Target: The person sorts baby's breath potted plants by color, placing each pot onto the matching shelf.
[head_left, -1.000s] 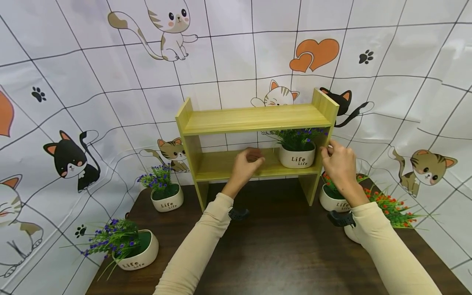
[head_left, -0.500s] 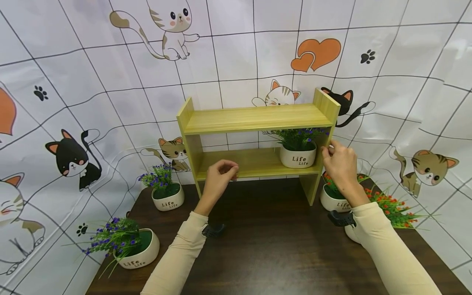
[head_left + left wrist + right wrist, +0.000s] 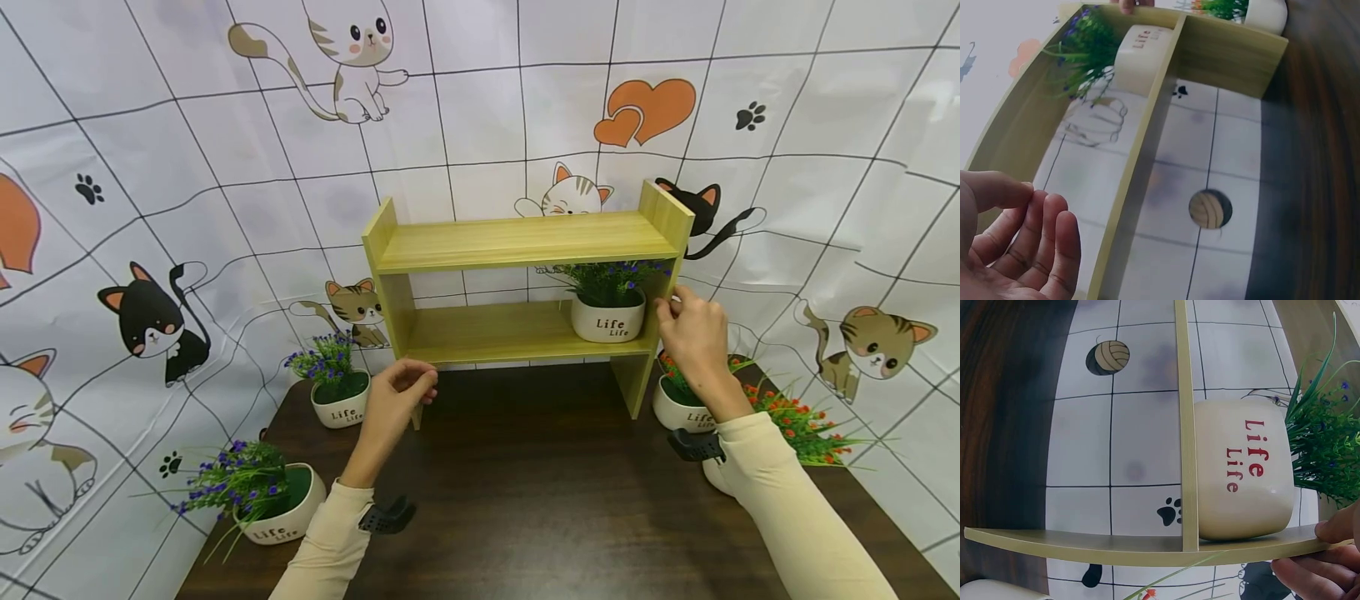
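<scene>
A small light-wood shelf (image 3: 525, 242) stands on the dark table against the wall. On the right of its middle board sits a white "Life" flowerpot (image 3: 609, 321) with purple flowers. My right hand (image 3: 693, 342) pinches the front edge of the shelf's right side panel, thumb inside and fingers outside in the right wrist view. By the shelf's lower left side is my left hand (image 3: 392, 404), holding nothing. Its thumb and loosely curled fingers (image 3: 1054, 244) come close together in the left wrist view; whether they touch the left panel I cannot tell.
Two pots with purple flowers stand on the left, one at the back (image 3: 341, 410) and one nearer (image 3: 288, 517). On the right, a pot with red flowers (image 3: 681, 408) and orange-red blooms (image 3: 798, 421) are partly behind my right arm. Cat-patterned sheeting (image 3: 480, 108) covers the wall.
My left hand has moved left and down, from in front of the middle board to the shelf's left side. The right hand keeps its place on the right panel.
</scene>
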The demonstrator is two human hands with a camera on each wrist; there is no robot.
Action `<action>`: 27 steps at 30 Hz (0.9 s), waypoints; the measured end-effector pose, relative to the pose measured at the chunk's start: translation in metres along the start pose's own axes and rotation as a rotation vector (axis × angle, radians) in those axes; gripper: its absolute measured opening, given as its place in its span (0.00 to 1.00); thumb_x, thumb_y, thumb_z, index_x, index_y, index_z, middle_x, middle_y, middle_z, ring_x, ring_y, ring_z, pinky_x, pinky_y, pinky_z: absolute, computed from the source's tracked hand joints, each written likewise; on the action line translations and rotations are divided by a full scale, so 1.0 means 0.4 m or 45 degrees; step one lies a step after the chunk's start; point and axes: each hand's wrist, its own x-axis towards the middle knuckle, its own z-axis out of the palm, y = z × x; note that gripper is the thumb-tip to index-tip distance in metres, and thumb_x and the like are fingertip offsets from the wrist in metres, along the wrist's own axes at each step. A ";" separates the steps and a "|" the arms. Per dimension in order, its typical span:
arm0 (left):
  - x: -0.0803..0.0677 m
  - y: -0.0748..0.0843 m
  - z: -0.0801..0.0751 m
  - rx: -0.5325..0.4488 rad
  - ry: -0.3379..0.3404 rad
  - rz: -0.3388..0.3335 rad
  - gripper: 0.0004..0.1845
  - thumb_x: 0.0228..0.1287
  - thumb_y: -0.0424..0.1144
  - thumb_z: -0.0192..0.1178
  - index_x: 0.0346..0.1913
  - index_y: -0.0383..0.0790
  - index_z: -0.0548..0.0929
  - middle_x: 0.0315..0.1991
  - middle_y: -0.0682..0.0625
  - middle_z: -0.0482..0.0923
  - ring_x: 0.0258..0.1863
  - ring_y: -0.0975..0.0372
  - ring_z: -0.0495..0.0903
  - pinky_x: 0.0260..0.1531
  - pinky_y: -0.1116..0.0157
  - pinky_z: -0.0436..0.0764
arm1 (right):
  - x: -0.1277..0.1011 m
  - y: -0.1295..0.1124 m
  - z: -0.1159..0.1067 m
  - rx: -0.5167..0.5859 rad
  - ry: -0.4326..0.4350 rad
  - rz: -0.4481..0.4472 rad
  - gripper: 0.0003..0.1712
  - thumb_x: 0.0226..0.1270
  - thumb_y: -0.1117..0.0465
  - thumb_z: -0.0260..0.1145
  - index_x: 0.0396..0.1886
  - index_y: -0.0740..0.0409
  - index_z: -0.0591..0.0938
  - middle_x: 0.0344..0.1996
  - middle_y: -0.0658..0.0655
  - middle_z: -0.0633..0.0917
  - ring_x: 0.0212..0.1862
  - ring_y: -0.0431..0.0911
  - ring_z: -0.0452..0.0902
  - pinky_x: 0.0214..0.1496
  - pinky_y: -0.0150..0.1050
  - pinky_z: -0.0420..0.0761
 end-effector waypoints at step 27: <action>-0.235 -0.014 -0.313 0.247 0.230 -0.089 0.11 0.78 0.36 0.65 0.53 0.31 0.86 0.35 0.62 0.89 0.33 0.67 0.89 0.37 0.69 0.88 | -0.005 0.005 0.003 0.016 0.016 -0.013 0.14 0.74 0.69 0.66 0.50 0.78 0.86 0.34 0.75 0.90 0.36 0.73 0.88 0.40 0.69 0.84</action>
